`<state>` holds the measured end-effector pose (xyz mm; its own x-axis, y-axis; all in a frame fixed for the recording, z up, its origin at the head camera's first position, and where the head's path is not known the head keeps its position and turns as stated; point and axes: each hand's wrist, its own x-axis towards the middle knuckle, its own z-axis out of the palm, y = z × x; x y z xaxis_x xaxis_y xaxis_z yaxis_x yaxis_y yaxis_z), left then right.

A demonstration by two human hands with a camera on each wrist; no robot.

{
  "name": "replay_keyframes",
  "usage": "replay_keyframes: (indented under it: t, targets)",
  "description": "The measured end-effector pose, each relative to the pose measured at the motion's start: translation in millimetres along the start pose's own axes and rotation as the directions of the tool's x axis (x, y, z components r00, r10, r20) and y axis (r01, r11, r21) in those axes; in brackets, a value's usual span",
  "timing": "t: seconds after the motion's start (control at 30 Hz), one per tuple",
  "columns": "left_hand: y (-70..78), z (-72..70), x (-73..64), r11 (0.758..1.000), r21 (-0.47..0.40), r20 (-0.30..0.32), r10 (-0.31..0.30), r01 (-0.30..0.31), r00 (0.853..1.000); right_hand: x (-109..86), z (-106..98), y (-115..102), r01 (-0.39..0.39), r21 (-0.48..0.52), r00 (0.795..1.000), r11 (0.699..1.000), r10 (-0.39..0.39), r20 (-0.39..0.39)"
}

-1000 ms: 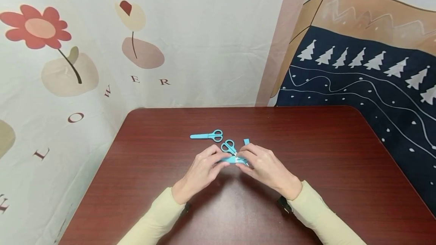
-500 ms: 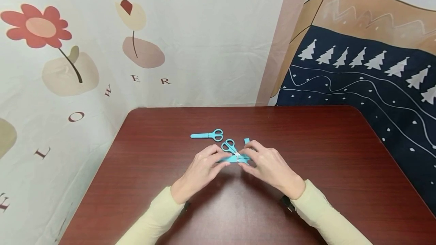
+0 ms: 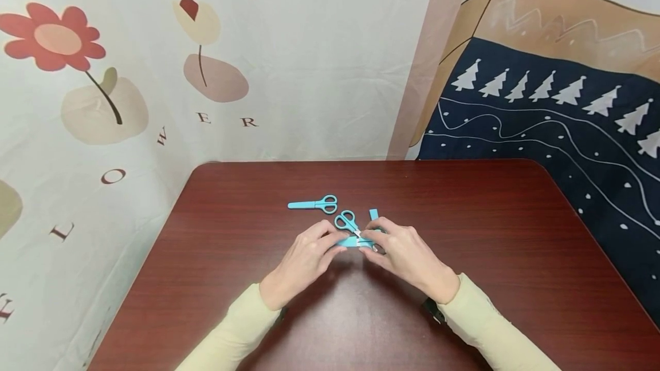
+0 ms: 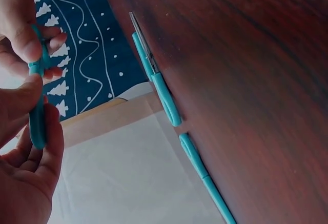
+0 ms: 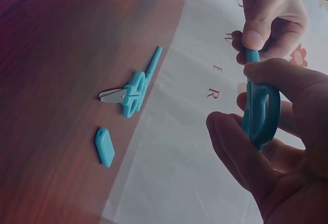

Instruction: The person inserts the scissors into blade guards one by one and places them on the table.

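Observation:
Just above the table, my two hands hold a small pair of light-blue scissors [image 5: 274, 112] and its blade cap [image 3: 348, 242] end to end. The left hand [image 3: 306, 251] pinches the cap between thumb and fingers. With thumb and fingers, the right hand [image 3: 407, 253] grips the scissors by the handle loops. A little pale blade shows between cap and handles in the head view; fingers hide part of both. Behind the hands lies an uncapped pair of scissors [image 3: 345, 220], its metal blades bare in the right wrist view. A loose cap [image 5: 104, 147] rests beyond the right fingers.
Farther back on the dark red table [image 3: 232, 205] lies a capped pair of light-blue scissors [image 3: 313, 205]. A pale printed cloth [image 3: 319, 73] hangs behind the table, and a navy tree-patterned cloth [image 3: 541, 125] stands at the right.
The right hand with the scissors shifted slightly right half a second ago and is now a little back to the left. The left hand keeps the cap nearly still. The things on the table have not moved.

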<state>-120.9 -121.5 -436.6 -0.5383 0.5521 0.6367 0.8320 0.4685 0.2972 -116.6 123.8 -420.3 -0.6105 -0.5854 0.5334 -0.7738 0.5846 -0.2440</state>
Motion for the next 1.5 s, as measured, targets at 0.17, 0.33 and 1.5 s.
replay_keyframes:
  t: [0.17,0.33,1.5]
  targets:
    - [-1.4,2.4,-0.3,1.000,0.014,-0.027,0.025,-0.025,0.999,1.5,3,1,0.062,-0.039,0.996,0.997,-0.064,-0.053]
    - [-3.2,5.2,-1.2,0.999,0.014,-0.038,0.038,-0.038,0.999,2.5,5,2,0.099,-0.095,0.992,0.991,-0.105,-0.065]
    - [-2.5,8.5,-0.8,0.998,-0.066,-0.061,-0.009,0.005,0.998,5.1,10,2,0.135,-0.146,0.986,0.980,-0.148,-0.081]
